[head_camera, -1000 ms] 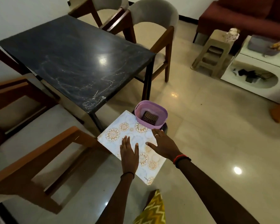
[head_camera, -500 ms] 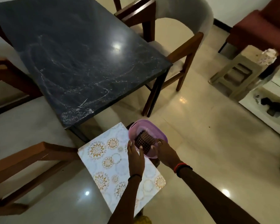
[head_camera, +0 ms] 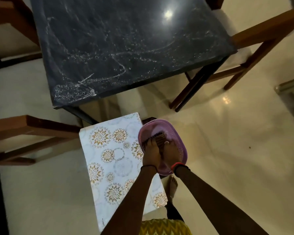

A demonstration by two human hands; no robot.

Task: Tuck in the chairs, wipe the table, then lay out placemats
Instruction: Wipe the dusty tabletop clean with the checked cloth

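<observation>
Placemat (head_camera: 112,158), one: white with gold flower rounds, lay flat and low just off the near corner of the table (head_camera: 126,39); what bore it was hidden. Table, one: dark marbled top, streaked white, with a lamp's glare on it. Wooden chairs (head_camera: 32,133), three in part view: two on the left side, one on the right, all standing out from the table. Basket (head_camera: 178,133), one: purple plastic, sat touching the placemat's right edge and overlapping it. Inside it lay one dark brown ribbed stack (head_camera: 159,139), too blurred to name. Hands, two, both down in the basket side by side: the left hand (head_camera: 151,155) had its fingers laid on the stack, and the right hand (head_camera: 171,152), wearing one ring, lay just beside it; whether either had closed on the stack could not be told. Wristbands, two: black on the left, red and black on the right. Foot (head_camera: 172,184), one, bare on the glossy cream floor (head_camera: 227,150).
</observation>
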